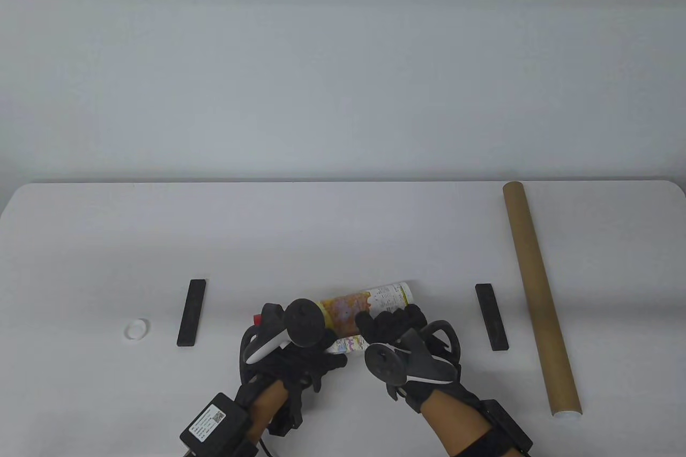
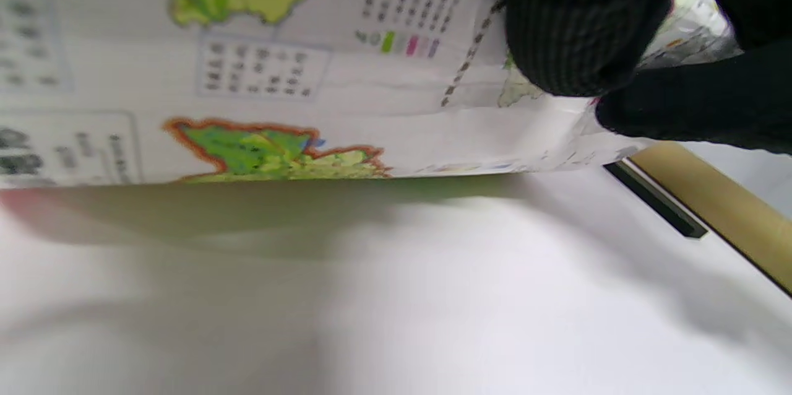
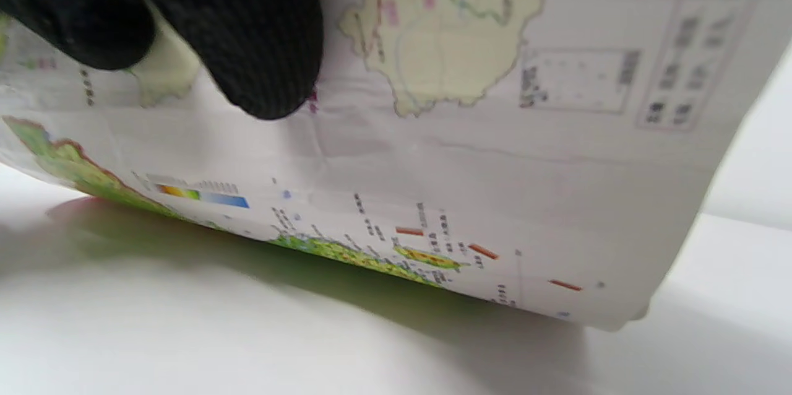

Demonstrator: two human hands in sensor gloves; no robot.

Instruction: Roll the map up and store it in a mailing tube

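Your left hand [image 1: 292,342] and right hand [image 1: 399,342] both grip the map [image 1: 364,307], which is rolled into a short fat roll lying across the bench [image 1: 321,232] between and just beyond your fingers. In the wrist views your gloved fingers [image 3: 247,30] press on the outer layer, and the loose edge hangs just above the bench. The tube [image 1: 538,296] lies well off to the right of your right hand, beyond the right black bar [image 1: 491,316]; a second bar [image 1: 192,312] and a white cap [image 1: 136,329] lie left of your left hand.

The roll looks thicker than the tube, so it will likely jam at the mouth unless you tighten it. Ease either grip and the paper could spring open. Reaching for the tube one-handed leaves the roll least secure.
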